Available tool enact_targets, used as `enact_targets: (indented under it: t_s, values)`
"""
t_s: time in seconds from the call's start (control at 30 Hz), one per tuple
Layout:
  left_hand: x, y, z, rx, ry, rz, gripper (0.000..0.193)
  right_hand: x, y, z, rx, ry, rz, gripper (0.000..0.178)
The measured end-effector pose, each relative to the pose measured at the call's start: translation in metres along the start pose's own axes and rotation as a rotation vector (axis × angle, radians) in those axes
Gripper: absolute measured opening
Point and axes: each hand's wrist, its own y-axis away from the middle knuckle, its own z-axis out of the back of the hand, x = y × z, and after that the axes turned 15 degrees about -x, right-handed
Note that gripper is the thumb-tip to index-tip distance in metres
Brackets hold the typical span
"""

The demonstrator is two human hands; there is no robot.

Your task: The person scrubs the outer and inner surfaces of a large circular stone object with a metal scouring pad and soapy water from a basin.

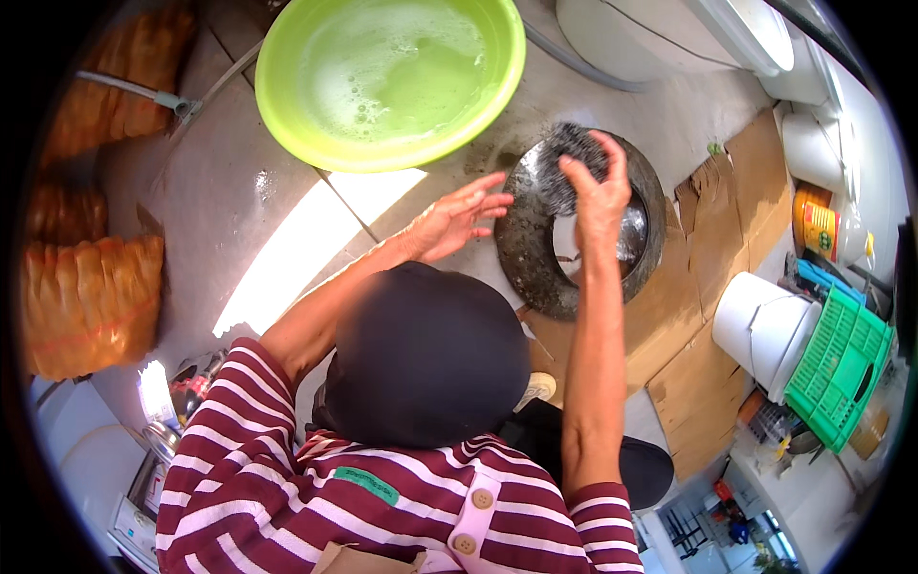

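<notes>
In my right hand [602,203] is a dark, wiry scouring pad [562,170], gripped between thumb and fingers. The pad is over the upper part of a wide, blackened metal ring [528,251], which lies on the floor with a round opening in its middle. Parts of the ring's surface are wet and shiny; other parts look crusted and dull. My left hand [466,212] holds nothing, its fingers spread beside the ring's left edge. Whether its fingertips touch the rim, I cannot tell.
A lime-green basin [382,158] of sudsy water stands ahead. Flattened cardboard [712,287] covers floor to the right, beside a white bucket [760,320] and a green crate [837,364]. Filled orange net sacks [91,306] stand at the left. White tubs [660,43] stand far right.
</notes>
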Motion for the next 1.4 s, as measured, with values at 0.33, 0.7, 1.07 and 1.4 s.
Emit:
enact_targets:
  t_s: [0.33, 0.7, 1.07, 1.4]
  values:
    - [0.022, 0.023, 0.028, -0.102, -0.031, 0.125, 0.055, 0.048, -0.034, -0.147, 0.335, 0.737, 1.163, 0.027]
    - [0.022, 0.029, 0.034, -0.159, 0.001, 0.17, 0.043, 0.022, -0.066, -0.196, 0.697, 1.047, 0.956, 0.036]
    - [0.037, 0.002, 0.024, -0.037, -0.653, -0.189, 0.043, 0.054, -0.055, -0.079, 0.369, 0.046, -0.02, 0.041]
    - [0.064, -0.041, -0.035, 0.327, -1.597, -1.076, 0.052, -0.066, 0.003, 0.022, 0.402, 1.074, 0.888, 0.042]
